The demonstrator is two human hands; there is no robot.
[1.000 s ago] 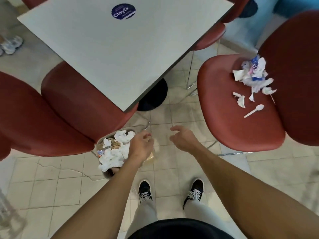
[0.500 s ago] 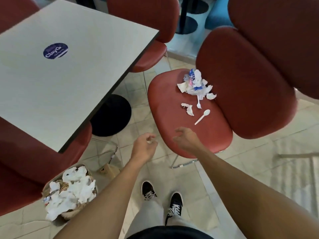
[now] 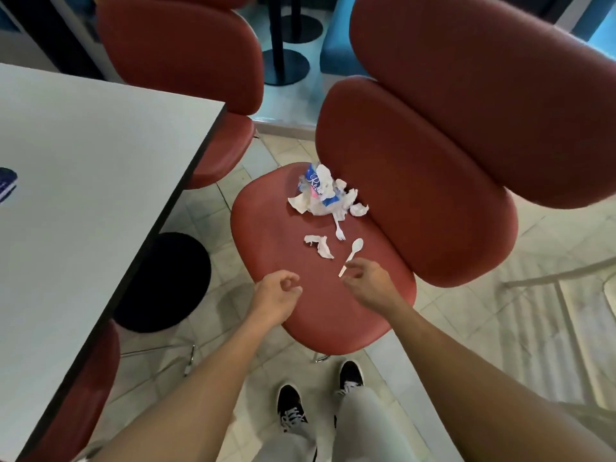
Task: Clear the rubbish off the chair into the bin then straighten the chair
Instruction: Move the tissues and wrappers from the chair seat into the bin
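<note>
Rubbish sits on the red chair seat (image 3: 273, 235), bin not in view.

- Right hand (image 3: 368, 285): grip half-curled, thumb and forefinger apart, closing on the handle end of the white plastic spoon (image 3: 350, 255). Tips just beside the handle; can't tell if touching. Nothing held.
- Left hand (image 3: 276, 296): loosely curled over the seat's front edge, thumb and forefinger nearly meeting, appears empty.

Handling, my read:
- Spoon: very light, stiff, thin, smooth. Lies flat on the padded seat, so hard to get under. Pinch the handle from the sides, or press the bowl end so the handle tips up. Likely to skid if nudged.
- White plastic fork (image 3: 339, 230): same story. Handle runs under the wrapper pile (image 3: 321, 195), tines toward the person; take it together with the pile.
- Wrapper pile near the backrest (image 3: 416, 195): crumpled film and tissue, soft, near weightless, springy. One whole-hand scoop from the top, squeeze to compact. Loose bit (image 3: 359, 210) at its right may drop out.
- Torn tissue scrap (image 3: 319, 246): soft, tears easily; pinch the raised crease.
</note>
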